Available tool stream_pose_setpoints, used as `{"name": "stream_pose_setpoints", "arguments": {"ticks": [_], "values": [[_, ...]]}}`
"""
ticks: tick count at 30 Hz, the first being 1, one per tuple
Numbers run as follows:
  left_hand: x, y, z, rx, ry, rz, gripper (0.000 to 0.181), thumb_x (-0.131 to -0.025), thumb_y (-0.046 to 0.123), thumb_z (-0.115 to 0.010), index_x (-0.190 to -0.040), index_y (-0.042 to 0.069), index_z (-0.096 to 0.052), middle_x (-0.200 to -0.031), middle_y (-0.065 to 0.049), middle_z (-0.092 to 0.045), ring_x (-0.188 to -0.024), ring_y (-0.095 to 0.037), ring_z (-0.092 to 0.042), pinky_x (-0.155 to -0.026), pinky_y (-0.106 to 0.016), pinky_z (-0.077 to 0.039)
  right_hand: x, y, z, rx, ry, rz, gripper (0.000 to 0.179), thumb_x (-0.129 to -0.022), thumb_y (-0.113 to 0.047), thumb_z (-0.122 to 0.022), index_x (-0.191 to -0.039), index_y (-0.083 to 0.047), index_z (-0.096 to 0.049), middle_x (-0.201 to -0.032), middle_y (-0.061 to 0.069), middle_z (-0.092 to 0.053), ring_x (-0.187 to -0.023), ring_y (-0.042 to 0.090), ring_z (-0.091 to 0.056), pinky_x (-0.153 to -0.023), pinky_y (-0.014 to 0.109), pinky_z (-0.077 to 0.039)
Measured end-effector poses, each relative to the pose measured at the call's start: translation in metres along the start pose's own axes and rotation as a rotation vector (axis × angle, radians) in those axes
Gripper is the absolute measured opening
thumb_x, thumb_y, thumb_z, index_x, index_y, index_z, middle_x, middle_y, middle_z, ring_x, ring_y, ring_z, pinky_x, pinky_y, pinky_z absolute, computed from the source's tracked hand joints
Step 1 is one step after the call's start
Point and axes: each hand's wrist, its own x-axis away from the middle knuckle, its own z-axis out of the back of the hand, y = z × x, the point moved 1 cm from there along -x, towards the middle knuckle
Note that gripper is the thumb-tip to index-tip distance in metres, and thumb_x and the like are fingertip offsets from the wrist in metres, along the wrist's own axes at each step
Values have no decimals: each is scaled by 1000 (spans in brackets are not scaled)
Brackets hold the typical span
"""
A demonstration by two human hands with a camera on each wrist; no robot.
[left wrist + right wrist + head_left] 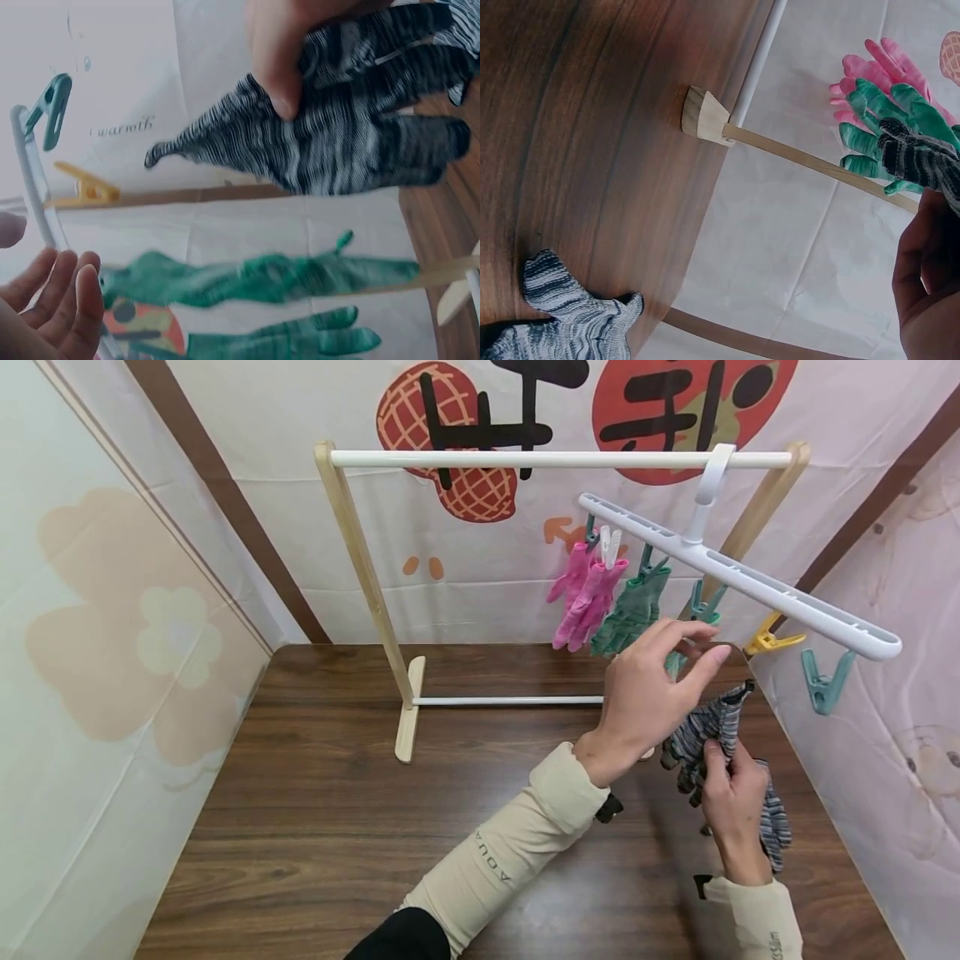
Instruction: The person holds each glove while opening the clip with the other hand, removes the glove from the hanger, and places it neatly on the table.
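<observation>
My right hand [737, 797] pinches a black-and-grey striped knit glove [708, 727] by its cuff, fingers of the glove hanging down. In the left wrist view the cuff of this glove [322, 135] is drawn to a point. My left hand [645, 693] is raised just above and left of it, fingers bent loosely with a gap to the thumb and nothing between them. Beside the left hand, a white clip hanger [795, 597] carries pink gloves [592, 597] and green gloves [633, 610]. A yellow clip [772, 637] and a teal clip [825, 681] hang without gloves.
The hanger hooks over the white top bar [525, 459] of a wooden-legged rack [360, 560]. A second striped glove [585, 322] lies on the brown wooden table [300, 827] at the right. Printed cloth walls stand behind and at both sides.
</observation>
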Motion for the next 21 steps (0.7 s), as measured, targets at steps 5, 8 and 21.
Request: {"name": "stream_pose_setpoints", "arguments": {"ticks": [5,8,21], "values": [[10,-14,13,-11,50,21,21,-102,30,-68,-117,16,-74,-105,3,-71,-86,-3,-66,-69,-10,-48,2,1,-2,-23,-7,-12,28,-103,-14,-57,-78,-1,-56,-59,-9,-40,-50,-2,-32,-48,21,-27],[15,-21,21,-47,72,45,21,-103,31,-66,-115,16,-75,-101,5,-70,-80,-2,-63,-65,-8,-45,4,1,-2,-26,-19,-43,27,-103,-15,-58,-79,-2,-58,-60,-10,-41,-51,-2,-34,-48,21,-29],[34,-54,57,-46,195,161,18,-102,29,-67,-109,16,-77,-96,2,-71,-88,-7,-69,-69,-23,-57,12,5,-3,-16,-46,-86,21,-103,-14,-59,-89,0,-64,-62,-11,-41,-53,1,-34,-51,23,-30]]}}
